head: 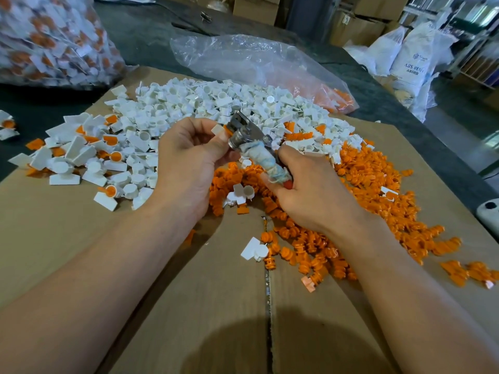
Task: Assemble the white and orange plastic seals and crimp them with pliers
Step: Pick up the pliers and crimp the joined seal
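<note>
A flattened sheet of brown cardboard (pixel 216 306) covers the bench (pixel 140 36) at the bottom of the frame, and both bare forearms reach up across it. At centre frame the two hands sit close together above the cardboard. The left hand (pixel 186 160) has its fingers curled, and its thumb and fingertips pinch a small white and orange plastic seal (pixel 218 129). The right hand (pixel 313 193) is wrapped tight round the cloth-bound handles of a pair of metal pliers (pixel 243 130). The pliers' head points to the upper left and meets the seal; I cannot tell whether the jaws are closed on it.

Under the hands and to their right lies a spread of loose orange plastic inserts (pixel 372 201). Left of centre is a scatter of assembled white seals with orange centres (pixel 81 152). Behind the hands is a heap of white plastic seal bodies (pixel 205 98). Further up, a crumpled clear plastic bag (pixel 251 58) holds some orange pieces at its right end. At upper left a full clear bag of white and orange seals (pixel 48 41) stands on the bench. White sacks (pixel 410 58) lean at upper right.
</note>
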{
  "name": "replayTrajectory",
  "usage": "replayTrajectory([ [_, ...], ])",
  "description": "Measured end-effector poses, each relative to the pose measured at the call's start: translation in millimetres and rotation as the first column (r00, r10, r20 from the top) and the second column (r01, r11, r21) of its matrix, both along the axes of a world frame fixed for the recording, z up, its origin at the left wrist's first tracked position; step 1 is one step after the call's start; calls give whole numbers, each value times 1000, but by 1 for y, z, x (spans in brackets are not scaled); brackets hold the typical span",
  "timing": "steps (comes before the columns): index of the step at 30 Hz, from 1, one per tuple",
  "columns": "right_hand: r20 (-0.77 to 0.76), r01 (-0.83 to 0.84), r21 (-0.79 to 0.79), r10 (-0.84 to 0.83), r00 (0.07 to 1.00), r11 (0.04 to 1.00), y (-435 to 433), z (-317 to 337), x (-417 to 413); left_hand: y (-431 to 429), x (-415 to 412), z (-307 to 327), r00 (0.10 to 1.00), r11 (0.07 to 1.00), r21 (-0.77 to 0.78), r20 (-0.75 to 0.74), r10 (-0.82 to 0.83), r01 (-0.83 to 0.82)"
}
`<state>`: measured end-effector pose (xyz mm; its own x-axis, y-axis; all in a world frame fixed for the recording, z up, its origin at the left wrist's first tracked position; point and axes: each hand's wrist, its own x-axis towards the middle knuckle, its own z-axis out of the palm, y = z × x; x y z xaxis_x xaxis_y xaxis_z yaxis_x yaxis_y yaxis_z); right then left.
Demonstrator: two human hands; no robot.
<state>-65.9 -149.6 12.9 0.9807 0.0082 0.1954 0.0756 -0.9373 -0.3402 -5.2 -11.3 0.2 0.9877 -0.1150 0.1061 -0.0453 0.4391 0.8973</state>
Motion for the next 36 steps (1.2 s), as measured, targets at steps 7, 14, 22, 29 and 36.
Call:
replayTrajectory([
  [7,-22,5,-35,-6,1000,999,0,1,0,-1,-1,0,1000,1000,3,-4,5,-5],
  [14,16,11,-89,-9,1000,996,0,-1,0,-1,-1,0,1000,1000,5,-7,8,-8],
  [22,58,29,-63,-26,998,998,-2,-4,-1,0,-2,3,999,999,-27,-33,-23,22],
  [29,125,234,-42,-227,966,971,-22,-2,2,4,0,3,990,994,-96,-126,-66,54],
  [36,91,407,-91,-399,912,909,-49,-3,8,4,-6,1,996,980,197,83,-15,-2],
])
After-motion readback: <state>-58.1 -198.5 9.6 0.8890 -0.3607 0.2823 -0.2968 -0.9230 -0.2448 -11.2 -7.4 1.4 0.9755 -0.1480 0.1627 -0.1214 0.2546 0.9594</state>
